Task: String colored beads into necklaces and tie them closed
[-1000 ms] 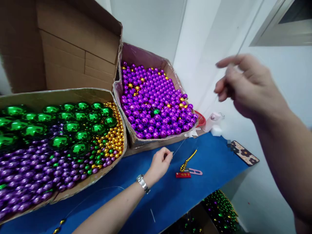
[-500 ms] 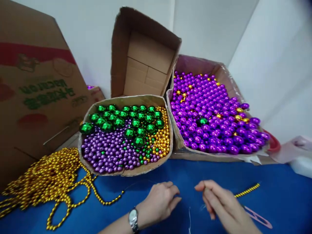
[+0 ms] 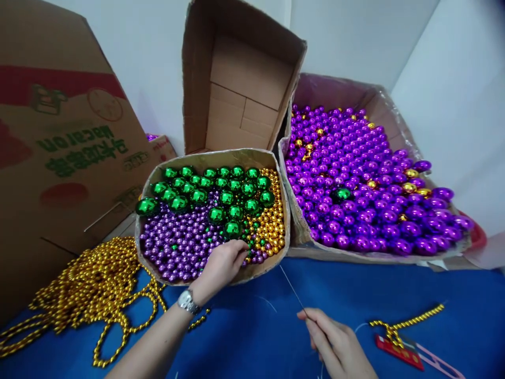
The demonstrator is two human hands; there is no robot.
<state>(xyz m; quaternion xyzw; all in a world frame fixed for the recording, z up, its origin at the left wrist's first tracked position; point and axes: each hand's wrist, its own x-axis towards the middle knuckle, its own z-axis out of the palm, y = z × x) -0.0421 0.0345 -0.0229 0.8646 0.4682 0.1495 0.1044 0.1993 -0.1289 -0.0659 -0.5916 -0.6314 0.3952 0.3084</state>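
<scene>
My left hand (image 3: 225, 261), with a watch (image 3: 188, 301) on its wrist, reaches over the front rim of a cardboard box (image 3: 252, 273). Its fingertips are pinched together among the small beads; whatever is between them is hidden. Around it lie small purple beads (image 3: 177, 237), small gold beads (image 3: 272, 216) and large green beads (image 3: 232, 228). Over the blue table, my right hand (image 3: 329, 337) pinches a long thin needle (image 3: 292, 288) that slants up toward the box. Pale thread (image 3: 360, 326) shows beside this hand, leading toward a short gold bead string (image 3: 420, 317).
A pile of gold bead strings (image 3: 94, 279) lies at left before a large printed carton (image 3: 71, 158). Another box (image 3: 302, 231) at right is heaped with purple balls (image 3: 355, 184). A red card (image 3: 398, 351) and a pink tool (image 3: 437, 363) lie at the right front.
My left hand has moved up and left from the table into the bead box. My right hand is slightly lower, and the needle in it now shows. The view has shifted a little.
</scene>
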